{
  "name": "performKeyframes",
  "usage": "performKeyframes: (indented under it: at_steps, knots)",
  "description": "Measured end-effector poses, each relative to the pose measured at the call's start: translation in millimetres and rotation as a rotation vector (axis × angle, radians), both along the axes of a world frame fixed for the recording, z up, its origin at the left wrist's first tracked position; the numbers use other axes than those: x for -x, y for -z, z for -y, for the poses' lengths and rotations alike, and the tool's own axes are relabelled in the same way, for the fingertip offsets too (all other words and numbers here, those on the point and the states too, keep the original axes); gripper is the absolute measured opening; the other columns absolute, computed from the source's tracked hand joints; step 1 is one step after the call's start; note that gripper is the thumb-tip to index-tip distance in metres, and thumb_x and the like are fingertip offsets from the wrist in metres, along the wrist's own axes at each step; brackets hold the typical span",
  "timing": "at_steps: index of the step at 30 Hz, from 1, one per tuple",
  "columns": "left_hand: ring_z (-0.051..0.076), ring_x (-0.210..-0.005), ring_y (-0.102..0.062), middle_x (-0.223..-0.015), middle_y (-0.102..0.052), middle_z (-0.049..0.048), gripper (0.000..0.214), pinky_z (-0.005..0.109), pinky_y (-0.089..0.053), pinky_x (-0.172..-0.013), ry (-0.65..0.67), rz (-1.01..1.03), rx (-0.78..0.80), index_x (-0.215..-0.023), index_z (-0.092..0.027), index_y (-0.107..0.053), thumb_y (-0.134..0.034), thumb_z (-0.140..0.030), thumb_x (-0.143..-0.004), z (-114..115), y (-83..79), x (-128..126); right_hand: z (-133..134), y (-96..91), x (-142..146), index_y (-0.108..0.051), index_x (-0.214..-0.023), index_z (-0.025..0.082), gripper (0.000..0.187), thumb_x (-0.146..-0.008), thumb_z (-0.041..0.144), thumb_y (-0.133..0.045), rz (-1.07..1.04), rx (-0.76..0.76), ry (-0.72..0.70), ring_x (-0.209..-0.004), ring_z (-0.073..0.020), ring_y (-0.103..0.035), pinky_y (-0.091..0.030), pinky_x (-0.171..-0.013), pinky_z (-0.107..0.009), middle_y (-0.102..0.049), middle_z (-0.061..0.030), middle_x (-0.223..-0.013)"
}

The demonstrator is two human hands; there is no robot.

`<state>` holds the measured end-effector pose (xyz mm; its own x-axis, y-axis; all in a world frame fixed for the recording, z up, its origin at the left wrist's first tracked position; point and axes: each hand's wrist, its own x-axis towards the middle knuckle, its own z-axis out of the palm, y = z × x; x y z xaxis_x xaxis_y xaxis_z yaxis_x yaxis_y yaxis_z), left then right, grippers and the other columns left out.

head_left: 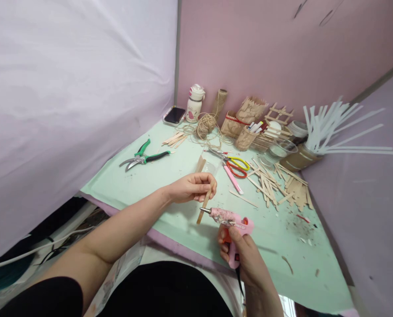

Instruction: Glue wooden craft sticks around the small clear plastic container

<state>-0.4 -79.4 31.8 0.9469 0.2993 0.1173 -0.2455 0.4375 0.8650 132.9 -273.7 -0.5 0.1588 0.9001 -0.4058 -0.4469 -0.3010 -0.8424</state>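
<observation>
My left hand (198, 187) is closed around a flat wooden craft stick (204, 206), which slants down toward me. Beyond the fingers, another length of wood (201, 164) shows; whether it is the same piece I cannot tell. A pink hot glue gun (228, 218) is gripped in my right hand (238, 244), its metal nozzle pointing left. The nozzle tip lies at the lower part of the stick, touching or very close to it. Behind my left hand, a clear plastic piece (210, 167) is partly hidden on the green tabletop (170, 215).
Green-handled pruning shears (143, 157) lie at left. Scissors (238, 166) and a pink pen-shaped cutter (232, 179) rest behind the glue gun. Loose craft sticks (267, 182) are piled at right. Twine (207, 125), a bottle (194, 104) and a tub of white glue sticks (302, 157) line the back.
</observation>
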Motion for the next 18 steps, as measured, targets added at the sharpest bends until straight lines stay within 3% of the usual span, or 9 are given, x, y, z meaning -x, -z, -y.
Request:
performKeyframes:
  at_steps: [11, 18]
  knots:
    - [0.003, -0.047, -0.045, -0.071, -0.06, 0.003, 0.032, 0.015, -0.031, -0.044, -0.067, 0.038, 0.042, -0.082, -0.01, -0.058, -0.076, -0.037, -0.077, -2.8, -0.8, 1.0, 2.3, 5.3, 0.4, -0.062, -0.069, 0.015, 0.045, -0.073, 0.058, -0.073, 0.004, -0.021, -0.026, -0.051, -0.0093, -0.045, -0.031, -0.041, -0.021, -0.055, -0.0016, -0.066]
    - [0.003, -0.047, -0.045, -0.07, -0.06, 0.0025, 0.033, 0.016, -0.031, -0.043, -0.05, 0.022, 0.055, -0.082, -0.011, -0.058, -0.076, -0.037, -0.077, -0.9, -1.1, -0.2, 0.0, -1.7, -3.0, -0.061, -0.07, 0.015, 0.044, -0.076, 0.057, -0.071, -0.028, -0.114, 0.029, -0.05, -0.0082, -0.042, -0.03, -0.041, -0.02, -0.053, -0.0004, -0.065]
